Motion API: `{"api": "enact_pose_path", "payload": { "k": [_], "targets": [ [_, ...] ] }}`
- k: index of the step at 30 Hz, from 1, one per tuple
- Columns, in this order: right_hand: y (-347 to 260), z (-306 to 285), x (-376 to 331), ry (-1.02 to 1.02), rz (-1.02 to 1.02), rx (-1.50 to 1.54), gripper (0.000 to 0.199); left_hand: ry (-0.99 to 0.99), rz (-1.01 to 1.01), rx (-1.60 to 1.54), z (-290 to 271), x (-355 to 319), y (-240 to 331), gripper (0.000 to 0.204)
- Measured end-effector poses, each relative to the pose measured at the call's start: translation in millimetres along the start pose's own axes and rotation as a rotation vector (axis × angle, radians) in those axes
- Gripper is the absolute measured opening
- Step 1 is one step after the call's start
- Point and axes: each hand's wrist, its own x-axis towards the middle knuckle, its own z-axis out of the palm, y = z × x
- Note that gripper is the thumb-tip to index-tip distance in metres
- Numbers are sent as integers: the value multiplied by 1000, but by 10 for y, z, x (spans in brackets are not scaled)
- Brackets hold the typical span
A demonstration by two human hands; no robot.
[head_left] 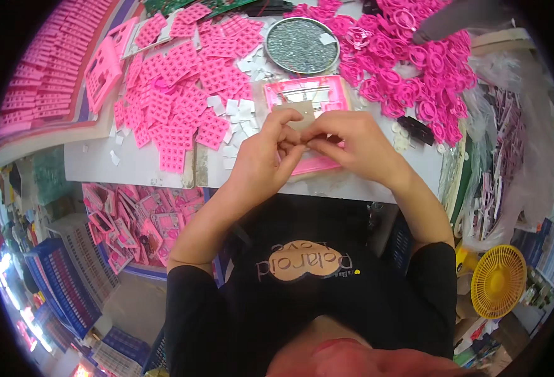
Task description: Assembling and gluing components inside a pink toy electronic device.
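**Head view: two hands pinch a small piece over a pink frame**

Head camera looks down on a white worktable (pixel 132 164) crowded with pink plastic parts. At the far left, rows of pink strips (pixel 41 75) lie stacked on a board. Next comes a loose heap of pink gridded squares (pixel 176 94), mixed with small white square pads (pixel 239 113) scattered toward the middle. Behind them sits a round metal tin (pixel 301 45) filled with fine grey bits.

At the centre, the left hand (pixel 261 160) and the right hand (pixel 352 141) meet, fingertips pressed together around a small piece (pixel 304 139) that is mostly hidden between them; its shape and colour cannot be told. Both hands are pinching, fingers curled inward, thumbs and forefingers touching. Just under and behind them lies a pink rectangular frame (pixel 308 94), flat on the table, with a pale, shiny centre panel and a tan card (pixel 299 113) resting against its near part.

To the right, a large pile of pink rings (pixel 409 63) spreads across the table's far corner, with a small black part (pixel 415 129) at its near edge. Below the table edge at the far right stands a yellow fan (pixel 498 281). Under the table at left, a bin holds more pink frames (pixel 138 223).
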Motion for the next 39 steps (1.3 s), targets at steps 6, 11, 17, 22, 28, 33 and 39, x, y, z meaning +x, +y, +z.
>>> {"api": "enact_pose_path", "payload": {
  "k": [6, 11, 17, 22, 28, 33, 39],
  "targets": [
    [164, -187, -499, 32, 185, -42, 11, -76, 232, 325, 290, -158, 0, 30],
    [324, -72, -688, 3, 38, -116, 8, -120, 283, 426, 478, -237, -162, 24],
    [338, -103, -629, -129, -207, -340, 16, -126, 277, 428, 459, -228, -227, 19],
    [454, 0, -764, -33, -308, -443, 22, -127, 260, 419, 457, -228, -211, 18],
    [423, 13, -862, 138, -302, -569, 28, -172, 261, 414, 420, -235, -218, 18],
    [320, -5, -873, 38, -279, -670, 35, -218, 288, 432, 390, -227, -232, 19],
    [254, -325, -453, -122, -184, -393, 22, -239, 331, 434, 322, -231, -225, 22]
  ]
}}
